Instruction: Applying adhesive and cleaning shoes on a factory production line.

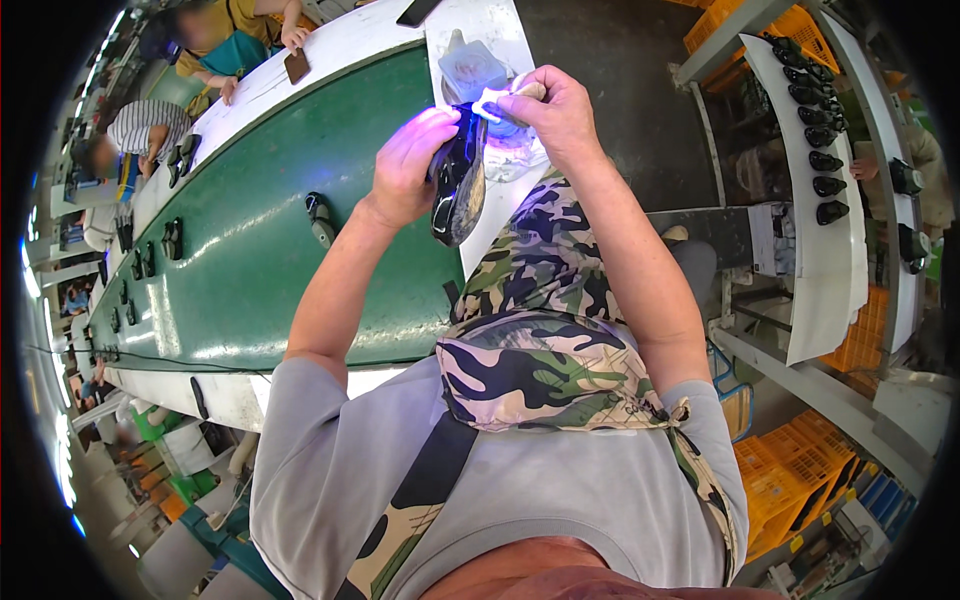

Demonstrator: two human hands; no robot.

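A glossy black shoe (pixel 457 190) is in my left hand (pixel 408 165), its fingers closed around the side and one end of it. The shoe hangs tilted over the white edge of the bench, with its sole side turned to the right. My right hand (pixel 562 112) pinches a small white cloth (pixel 491 104) against the shoe's upper end. Blue-violet light falls on the fingertips, the cloth and the shoe. Just beyond my hands stands a translucent container (pixel 472 68) on the white surface. Part of the shoe's upper end is hidden by my fingers and the cloth.
To the left runs a green conveyor belt (pixel 250 220), with a dark shoe (pixel 320 218) near me and several more farther off. Two people work along its far side. At right, a white shelf (pixel 815 270) carries a row of black shoes; orange crates (pixel 795 470) are stacked below.
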